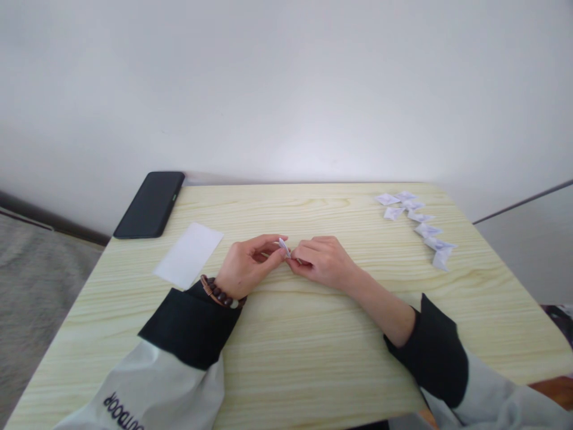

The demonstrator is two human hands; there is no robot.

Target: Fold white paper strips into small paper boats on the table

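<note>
My left hand (250,263) and my right hand (324,261) meet at the middle of the pale wooden table (286,358). Both pinch a small folded piece of white paper (283,246) between their fingertips, just above the tabletop. The left wrist wears a dark bead bracelet (219,293). A flat white sheet of paper (188,254) lies to the left of my left hand. Most of the small folded piece is hidden by the fingers.
A black phone (150,204) lies at the table's far left corner, partly over the edge. Several small folded white paper pieces (418,221) sit in a row at the far right. A plain white wall stands behind the table.
</note>
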